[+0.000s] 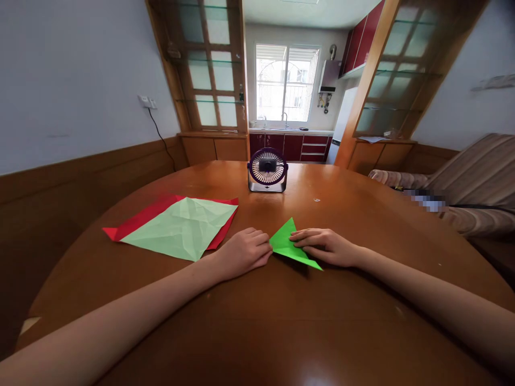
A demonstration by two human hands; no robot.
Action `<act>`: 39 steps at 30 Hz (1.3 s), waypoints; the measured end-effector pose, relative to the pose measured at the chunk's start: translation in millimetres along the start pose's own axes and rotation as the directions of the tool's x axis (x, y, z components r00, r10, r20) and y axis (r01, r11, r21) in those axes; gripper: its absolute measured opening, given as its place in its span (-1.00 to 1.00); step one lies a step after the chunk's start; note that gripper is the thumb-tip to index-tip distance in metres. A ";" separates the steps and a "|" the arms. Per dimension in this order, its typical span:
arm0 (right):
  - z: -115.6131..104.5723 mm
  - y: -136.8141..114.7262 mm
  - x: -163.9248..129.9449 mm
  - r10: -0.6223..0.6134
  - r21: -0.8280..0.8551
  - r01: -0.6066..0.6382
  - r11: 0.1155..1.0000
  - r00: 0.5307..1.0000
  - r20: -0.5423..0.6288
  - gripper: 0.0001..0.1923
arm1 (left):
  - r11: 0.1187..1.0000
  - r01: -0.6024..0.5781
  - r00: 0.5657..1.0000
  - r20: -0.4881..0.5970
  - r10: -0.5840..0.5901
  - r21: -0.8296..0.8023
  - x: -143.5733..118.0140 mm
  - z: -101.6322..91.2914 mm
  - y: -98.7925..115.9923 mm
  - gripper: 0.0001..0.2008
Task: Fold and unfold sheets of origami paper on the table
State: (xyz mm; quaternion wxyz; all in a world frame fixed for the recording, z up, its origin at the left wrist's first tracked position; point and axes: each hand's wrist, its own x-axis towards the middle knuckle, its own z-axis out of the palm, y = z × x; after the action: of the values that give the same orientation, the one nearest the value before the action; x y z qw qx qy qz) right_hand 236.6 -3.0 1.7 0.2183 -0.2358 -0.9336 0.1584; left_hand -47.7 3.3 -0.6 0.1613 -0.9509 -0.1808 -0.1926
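Right now two bare hands meet over one folded piece of bright green paper (288,244), a flat triangle lying on the round brown wooden surface (281,321) near the middle of the view. The left hand (243,252) sits at the paper's nine o'clock side, fingers curled under into a loose fist, its fingertips touching the left corner of the triangle; whether it pinches the corner cannot be told. The right hand (324,246) lies at the three o'clock side, palm down, with its fingers stretched flat and pressing on the paper's right half. The triangle's upper tip points toward twelve o'clock and its long lower tip runs out toward five o'clock, under the right hand's wrist side.

At about ten o'clock from the hands lie two more sheets, stacked. One pale green square sheet (183,228), creased all over with fold lines and opened flat, rests on top of one red sheet (139,219), which shows as a border along the far and left edges. That makes three pieces of paper counted: one bright green, one pale green, one red.

At twelve o'clock, well apart from the hands, stands one small desk fan (267,170) with a dark purple ring and a silver base, facing the camera.

Beyond the surface, at two o'clock, one striped sofa (475,177) stands against the wall.
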 end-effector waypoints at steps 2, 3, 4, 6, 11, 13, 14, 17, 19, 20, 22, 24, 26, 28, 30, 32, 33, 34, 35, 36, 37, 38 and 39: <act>-4.3 3.8 -1.9 -0.032 0.041 0.030 0.999 0.999 0.041 -0.65 | 0.997 0.067 0.998 -0.007 -0.067 -0.040 0.9 -0.6 1.7 -0.75; -6.0 4.6 -2.3 -0.040 0.055 0.037 0.998 0.998 0.054 -0.64 | 0.993 0.101 0.995 -0.009 -0.102 -0.066 1.5 -0.8 2.7 -0.76; -7.3 4.8 -2.5 -0.042 0.060 0.039 0.997 0.997 0.058 -0.64 | 0.987 0.135 0.991 -0.009 -0.137 -0.092 2.2 -0.8 3.8 -0.77; -7.8 3.5 -1.7 -0.032 0.045 0.030 0.999 0.999 0.041 -0.64 | 0.968 0.205 0.978 -0.002 -0.208 -0.141 3.4 -0.7 6.2 -0.82; 1.0 -3.7 4.0 0.083 0.006 -0.083 0.997 0.991 -0.102 -0.72 | 0.902 0.362 0.931 0.048 -0.361 -0.237 4.8 -0.4 9.3 -0.96; 5.4 -6.6 6.5 0.159 0.028 -0.156 0.987 0.975 -0.158 -0.71 | 0.865 0.433 0.901 0.079 -0.427 -0.253 5.6 -1.2 9.3 -0.92; 7.3 -7.9 7.8 0.194 0.048 -0.188 0.981 0.965 -0.178 -0.69 | 0.843 0.470 0.882 0.097 -0.461 -0.261 6.2 -1.8 9.2 -0.88; 11.2 -10.7 10.8 0.281 0.108 -0.262 0.959 0.932 -0.228 -0.68 | 0.771 0.562 0.826 0.149 -0.544 -0.300 8.4 -3.6 8.9 -0.80; 13.1 -11.5 12.3 0.326 0.119 -0.305 0.945 0.912 -0.248 -0.68 | 0.726 0.604 0.795 0.175 -0.582 -0.330 9.7 -3.7 8.8 -0.78; 14.1 -11.6 12.9 0.341 0.116 -0.321 0.940 0.904 -0.257 -0.67 | 0.704 0.624 0.778 0.185 -0.600 -0.339 10.1 -3.3 8.7 -0.77; 16.4 -11.0 13.9 0.361 0.101 -0.347 0.932 0.891 -0.275 -0.65 | 0.669 0.658 0.748 0.202 -0.632 -0.346 10.4 -1.7 7.9 -0.75; 18.9 -9.8 14.7 0.381 0.072 -0.377 0.923 0.876 -0.295 -0.65 | 0.640 0.690 0.719 0.211 -0.663 -0.338 9.9 0.4 6.5 -0.72; 21.1 -8.6 15.2 0.401 0.027 -0.414 0.910 0.860 -0.314 -0.67 | 0.622 0.711 0.696 0.206 -0.687 -0.327 8.8 2.7 4.5 -0.71; 22.6 -8.0 15.6 0.415 -0.028 -0.448 0.894 0.848 -0.328 -0.71 | 0.610 0.720 0.684 0.192 -0.703 -0.330 7.4 4.8 2.7 -0.70; 23.2 -8.5 16.1 0.425 -0.083 -0.474 0.876 0.843 -0.330 -0.75 | 0.603 0.719 0.682 0.186 -0.707 -0.345 6.4 6.6 1.5 -0.70; 23.1 -10.1 16.7 0.431 -0.128 -0.492 0.861 0.840 -0.329 -0.76 | 0.598 0.714 0.686 0.193 -0.702 -0.363 6.4 7.5 1.3 -0.72; 22.9 -11.1 17.0 0.432 -0.143 -0.497 0.856 0.839 -0.330 -0.76 | 0.597 0.713 0.688 0.197 -0.699 -0.369 6.8 7.6 1.5 -0.74; 22.7 -12.0 17.1 0.433 -0.153 -0.500 0.852 0.838 -0.332 -0.77 | 0.596 0.712 0.688 0.202 -0.697 -0.372 7.4 7.5 1.7 -0.75; 22.7 -12.9 17.1 0.433 -0.159 -0.503 0.849 0.837 -0.335 -0.78 | 0.593 0.714 0.687 0.208 -0.696 -0.372 8.2 7.2 2.0 -0.77; 22.7 -13.6 17.0 0.430 -0.163 -0.503 0.849 0.836 -0.340 -0.79 | 0.590 0.718 0.684 0.217 -0.696 -0.369 9.1 6.8 2.2 -0.78; 22.8 -14.2 16.8 0.420 -0.168 -0.496 0.852 0.839 -0.346 -0.82 | 0.586 0.725 0.678 0.227 -0.699 -0.363 10.1 6.3 2.2 -0.78; 23.0 -14.6 16.7 0.400 -0.178 -0.480 0.859 0.846 -0.354 -0.85 | 0.580 0.733 0.671 0.239 -0.702 -0.355 11.1 5.7 2.0 -0.78; 23.3 -14.8 16.7 0.368 -0.193 -0.455 0.870 0.857 -0.362 -0.87 | 0.576 0.740 0.665 0.250 -0.704 -0.347 12.0 5.2 1.7 -0.78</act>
State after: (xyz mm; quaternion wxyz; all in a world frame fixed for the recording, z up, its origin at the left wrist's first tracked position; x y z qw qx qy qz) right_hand 206.6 -11.4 -6.7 0.2901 -0.4812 -0.8266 0.0328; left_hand -35.1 7.1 -0.5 -0.1476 -0.8122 -0.5131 -0.2352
